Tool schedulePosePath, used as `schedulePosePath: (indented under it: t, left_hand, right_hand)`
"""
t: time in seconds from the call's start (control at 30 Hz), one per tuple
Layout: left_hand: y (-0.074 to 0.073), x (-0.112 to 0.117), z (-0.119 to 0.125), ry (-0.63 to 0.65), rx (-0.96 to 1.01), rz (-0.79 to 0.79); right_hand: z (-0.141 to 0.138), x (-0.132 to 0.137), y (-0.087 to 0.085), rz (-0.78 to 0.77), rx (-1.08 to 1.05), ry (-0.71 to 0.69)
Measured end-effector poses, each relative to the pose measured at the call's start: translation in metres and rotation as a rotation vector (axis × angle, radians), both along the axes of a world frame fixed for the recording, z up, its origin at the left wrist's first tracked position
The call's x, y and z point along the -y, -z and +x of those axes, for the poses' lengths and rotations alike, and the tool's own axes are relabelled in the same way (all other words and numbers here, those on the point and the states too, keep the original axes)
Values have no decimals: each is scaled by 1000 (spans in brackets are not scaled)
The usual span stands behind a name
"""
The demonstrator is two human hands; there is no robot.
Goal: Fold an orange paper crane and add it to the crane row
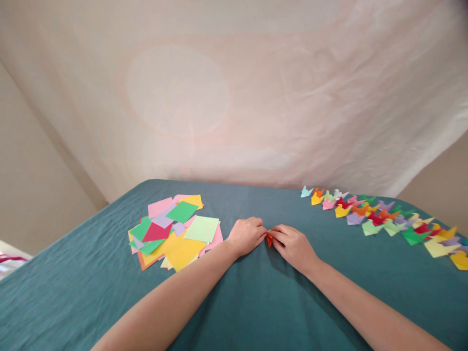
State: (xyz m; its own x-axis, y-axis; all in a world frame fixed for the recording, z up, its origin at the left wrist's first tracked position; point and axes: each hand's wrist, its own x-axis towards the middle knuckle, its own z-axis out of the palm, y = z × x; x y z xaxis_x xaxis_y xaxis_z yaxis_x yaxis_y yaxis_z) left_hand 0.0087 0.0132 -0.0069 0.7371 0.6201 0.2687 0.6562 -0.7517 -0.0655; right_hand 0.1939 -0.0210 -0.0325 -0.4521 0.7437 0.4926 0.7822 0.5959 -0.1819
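Between my two hands is a small folded piece of orange paper (269, 240), most of it hidden by fingers. My left hand (247, 237) pinches its left side with the fingers curled and pressed together. From the other side, the fingertips of my right hand (292, 245) close on the same paper. Both hands rest low over the cloth near the middle of the table. Left of my left hand lies a loose pile of square paper sheets, with a pale green sheet (202, 229) nearest to it.
The table wears a dark teal cloth (237, 312). Several folded paper birds (373, 225) in many colours stand in rows along the right side. A yellow sheet (183, 249) and a green sheet (182, 212) top the pile. A pale fabric sheet (256, 97) hangs behind.
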Motion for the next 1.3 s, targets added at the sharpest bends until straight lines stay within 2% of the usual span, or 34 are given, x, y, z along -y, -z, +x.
schedulePosePath:
  t: [0.17, 0.3, 0.5, 0.7, 1.07, 1.3]
  left_hand:
    - [-2, 2, 1, -4, -16, 11]
    - [-2, 3, -2, -10, 53, -41]
    - [1, 1, -9, 47, 144, -134]
    - [5, -1, -9, 67, 158, -142]
    - [-2, 2, -9, 58, -7, -49]
    - [-3, 2, -10, 51, -26, -58]
  right_hand:
    - [1, 3, -4, 23, 48, -10]
    - [2, 4, -5, 34, 72, -21]
    - [3, 5, -7, -5, 74, -39]
    - [3, 7, -10, -34, 88, -41]
    - [6, 7, -12, -66, 129, -78]
    - [10, 6, -14, -106, 176, -106]
